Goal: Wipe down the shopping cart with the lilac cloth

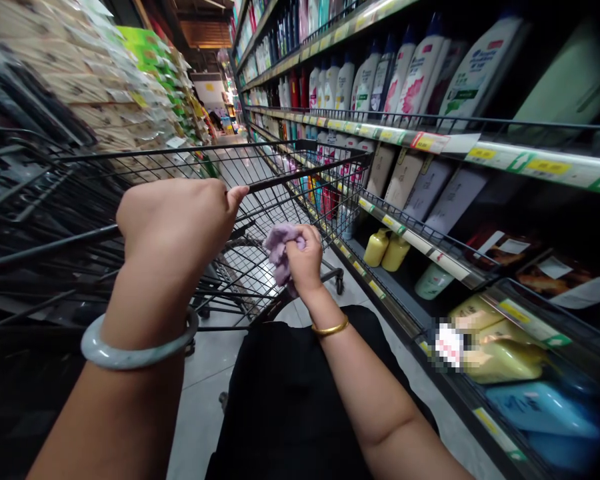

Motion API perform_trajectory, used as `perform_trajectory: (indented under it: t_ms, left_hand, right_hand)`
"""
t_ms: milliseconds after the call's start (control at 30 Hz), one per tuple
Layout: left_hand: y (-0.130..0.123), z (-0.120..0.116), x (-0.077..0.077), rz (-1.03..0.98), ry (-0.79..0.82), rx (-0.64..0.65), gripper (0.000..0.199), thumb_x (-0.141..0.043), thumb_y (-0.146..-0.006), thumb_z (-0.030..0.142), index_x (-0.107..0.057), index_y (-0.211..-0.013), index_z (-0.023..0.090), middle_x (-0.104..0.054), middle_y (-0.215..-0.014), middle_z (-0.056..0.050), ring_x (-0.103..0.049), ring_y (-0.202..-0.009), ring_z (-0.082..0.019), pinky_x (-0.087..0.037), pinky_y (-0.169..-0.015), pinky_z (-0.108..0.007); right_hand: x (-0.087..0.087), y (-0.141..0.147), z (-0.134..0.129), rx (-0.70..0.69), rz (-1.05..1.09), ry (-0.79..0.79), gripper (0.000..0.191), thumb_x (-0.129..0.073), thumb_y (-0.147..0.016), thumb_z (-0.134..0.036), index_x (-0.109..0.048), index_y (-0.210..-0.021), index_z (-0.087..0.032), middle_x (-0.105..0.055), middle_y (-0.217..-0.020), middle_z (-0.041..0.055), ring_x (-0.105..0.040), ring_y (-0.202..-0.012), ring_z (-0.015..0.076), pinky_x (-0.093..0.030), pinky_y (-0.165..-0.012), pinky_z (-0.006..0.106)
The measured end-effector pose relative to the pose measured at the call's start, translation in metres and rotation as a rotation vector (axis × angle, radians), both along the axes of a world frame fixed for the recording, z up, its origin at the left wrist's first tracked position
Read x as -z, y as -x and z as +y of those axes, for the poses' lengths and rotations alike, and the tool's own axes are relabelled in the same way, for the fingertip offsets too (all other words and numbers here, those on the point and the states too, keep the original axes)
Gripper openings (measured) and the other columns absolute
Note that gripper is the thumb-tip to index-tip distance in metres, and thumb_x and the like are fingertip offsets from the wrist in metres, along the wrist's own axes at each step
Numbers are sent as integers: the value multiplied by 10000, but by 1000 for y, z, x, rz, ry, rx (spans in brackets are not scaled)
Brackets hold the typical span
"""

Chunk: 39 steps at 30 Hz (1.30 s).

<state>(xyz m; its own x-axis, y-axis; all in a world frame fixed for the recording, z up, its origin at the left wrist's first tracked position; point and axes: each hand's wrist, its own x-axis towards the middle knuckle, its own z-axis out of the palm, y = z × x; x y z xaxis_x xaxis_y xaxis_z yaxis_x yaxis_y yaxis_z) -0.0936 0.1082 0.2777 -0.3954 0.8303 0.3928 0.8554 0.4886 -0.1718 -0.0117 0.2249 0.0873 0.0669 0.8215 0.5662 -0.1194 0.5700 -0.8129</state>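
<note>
My left hand [180, 213], with a pale jade bangle [130, 350] at the wrist, is wrapped round the top bar of a black wire shopping cart [275, 179]. The thumb rests along the bar, and the other fingers are mostly hidden behind the back of the hand. My right hand [306, 259], wearing a gold bangle [331, 327], grips a crumpled light purple cloth [281, 250]. It is lower and to the right of the left hand, above my lap and in front of the cart's wire side.
Shelves [410, 137] of shampoo bottles [420, 70] line the right side, with yellow pump bottles [377, 248] lower down. Stacked packages [80, 87] stand on the left. A tiled aisle [240, 150] runs ahead beyond the cart, and a cart wheel [339, 283] shows near the shelves.
</note>
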Motion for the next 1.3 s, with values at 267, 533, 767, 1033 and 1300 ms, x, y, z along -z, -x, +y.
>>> perform_trajectory:
  t_ms: [267, 533, 767, 1033, 1300]
  left_hand:
    - [2, -1, 3, -15, -55, 4, 892, -40, -949, 750, -792, -1127, 304, -770, -1028, -189, -660, -1115, -410, -498, -900, -553]
    - [-2, -2, 2, -2, -2, -30, 841, -96, -985, 684, -796, -1077, 228, -750, -1018, -204, -671, -1108, -413, -482, -907, -557]
    - [-1, -1, 1, 66, 0, -13, 839, -63, -995, 682, -774, -1032, 240, -746, -976, -195, -696, -986, -402, -507, -827, -510]
    - [16, -37, -19, 269, 232, -124, 677, -140, -1032, 573, -715, -1056, 217, -711, -917, -121, -703, -874, -309, -436, -746, -352]
    - [22, -60, -4, 366, 114, -288, 1030, 170, -949, 668, -742, -962, 192, -642, -743, -123, -636, -680, -273, -322, -626, -332]
  right_hand:
    - [-36, 8, -45, -151, -95, -453, 264, -561, -820, -94, -658, -1000, -262, -619, -1183, 60, -616, -1196, 195, -549, -1075, 363]
    - [-29, 3, -27, -34, 28, -162, 247, -538, -818, -91, -656, -976, -239, -609, -1159, 69, -615, -1168, 203, -533, -1097, 397]
    - [-30, 15, -34, -137, 0, -285, 299, -528, -816, -73, -658, -1016, -253, -600, -1175, 62, -607, -1191, 195, -528, -1109, 388]
    - [-33, 18, -23, 24, 110, -158, 273, -509, -845, -81, -627, -1019, -255, -580, -1188, 68, -608, -1165, 179, -536, -1107, 394]
    - [-45, 32, -60, -173, 44, -436, 350, -517, -860, -48, -664, -1087, -271, -567, -1211, 66, -598, -1232, 196, -540, -1127, 392]
